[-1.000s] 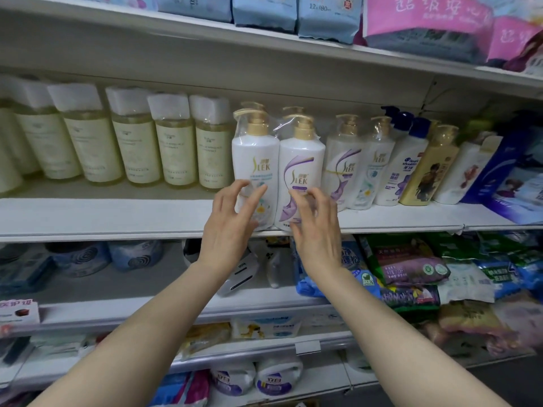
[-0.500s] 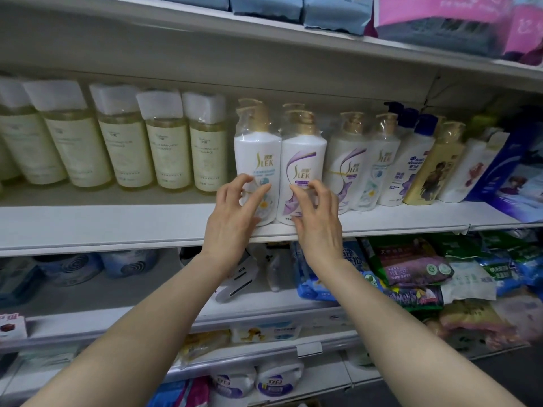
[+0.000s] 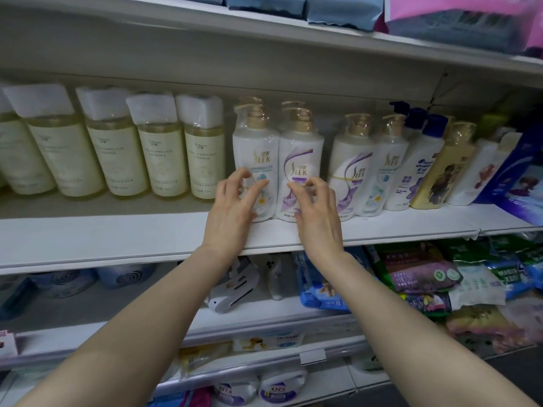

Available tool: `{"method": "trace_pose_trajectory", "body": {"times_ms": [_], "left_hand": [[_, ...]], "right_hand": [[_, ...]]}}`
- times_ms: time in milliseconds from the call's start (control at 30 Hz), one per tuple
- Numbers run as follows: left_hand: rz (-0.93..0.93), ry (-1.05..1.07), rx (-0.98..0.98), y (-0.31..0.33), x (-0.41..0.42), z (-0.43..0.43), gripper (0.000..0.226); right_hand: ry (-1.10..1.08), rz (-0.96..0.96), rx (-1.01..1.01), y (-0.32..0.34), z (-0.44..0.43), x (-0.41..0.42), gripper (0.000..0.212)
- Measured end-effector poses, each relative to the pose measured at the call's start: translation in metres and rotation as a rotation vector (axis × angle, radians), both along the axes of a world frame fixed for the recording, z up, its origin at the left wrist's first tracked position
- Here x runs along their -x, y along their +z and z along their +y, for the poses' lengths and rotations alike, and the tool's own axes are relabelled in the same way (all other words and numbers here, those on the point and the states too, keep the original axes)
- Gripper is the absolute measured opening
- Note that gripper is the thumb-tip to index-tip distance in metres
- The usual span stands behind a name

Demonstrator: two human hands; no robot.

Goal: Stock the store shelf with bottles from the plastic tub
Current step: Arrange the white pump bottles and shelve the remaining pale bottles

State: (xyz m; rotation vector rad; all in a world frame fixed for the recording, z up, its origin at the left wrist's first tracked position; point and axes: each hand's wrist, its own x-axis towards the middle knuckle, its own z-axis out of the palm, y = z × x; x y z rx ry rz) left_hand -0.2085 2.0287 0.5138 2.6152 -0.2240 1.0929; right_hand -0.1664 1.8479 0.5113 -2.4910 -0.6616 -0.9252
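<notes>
- Both forearms are bare and reach up from the bottom of the view, converging on the middle shelf (image 3: 117, 242).
- Lower shelf, under the arms: white device (image 3: 235, 292), blue packs (image 3: 320, 292), green and purple bags (image 3: 417, 268) at right.
- left hand (image 3: 232, 210): grip half open, fingers bent claw-like. Tips are on the front of the white pump bottle with blue flower label (image 3: 255, 151). Not wrapped round it, nothing clasped.
- right hand (image 3: 318, 218): same pose, grip half open. Bent fingertips are on the front of the white pump bottle with purple swirl label (image 3: 299, 154). No clasp.
- Both hands sit over the shelf's front lip, close together but not touching.
- The two bottles stand upright near the shelf front, side by side and touching. Each is film-wrapped with a gold pump.
- More gold pumps show directly behind each one.
- Left of them: a row of pale yellow bottles (image 3: 161, 154) with white caps, upright, set further back.
- Right of them: a small gap, then two more wrapped pump bottles (image 3: 349, 163), a blue-capped bottle (image 3: 423, 160), a gold bottle (image 3: 443, 171) and a blue box (image 3: 517, 177).
- Top shelf: blue soft packs (image 3: 264, 4), pink pack (image 3: 470, 13) at right.
</notes>
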Motion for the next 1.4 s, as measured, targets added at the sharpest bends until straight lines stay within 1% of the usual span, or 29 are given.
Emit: {"method": "trace_pose_trajectory", "body": {"times_ms": [133,300,500,600,767,933,1067,1200,1300,1400], "left_hand": [[0.013,0.006,-0.022,0.003,-0.008,0.001,0.078],[0.032,0.021,-0.030,0.006,-0.013,0.001,0.073],[0.062,0.051,-0.027,0.009,-0.012,-0.002,0.073],[0.083,0.057,-0.031,0.013,-0.009,-0.005,0.073],[0.121,0.080,-0.038,0.013,0.001,-0.011,0.077],[0.119,0.129,0.053,0.009,0.023,-0.031,0.065],[0.075,0.145,0.092,0.001,0.052,-0.056,0.055],[0.039,0.158,0.092,-0.019,0.082,-0.079,0.048],[0.062,0.176,0.110,-0.042,0.105,-0.093,0.047],[0.107,0.193,0.137,-0.066,0.125,-0.107,0.043]], "right_hand": [[0.005,0.028,-0.006,-0.002,0.000,-0.011,0.081],[0.013,0.050,-0.021,-0.002,0.000,-0.022,0.078],[0.072,0.100,-0.023,0.004,-0.004,-0.025,0.080],[0.101,0.151,0.011,0.007,-0.007,-0.024,0.082],[0.162,0.238,0.028,0.021,-0.016,-0.011,0.076],[0.212,0.263,0.049,0.023,-0.034,0.011,0.074],[0.223,0.245,0.019,0.010,-0.050,0.031,0.061],[0.279,0.197,-0.025,-0.015,-0.065,0.054,0.056],[0.374,0.148,-0.036,-0.042,-0.072,0.069,0.050],[0.413,0.186,-0.020,-0.071,-0.079,0.086,0.048]]}}
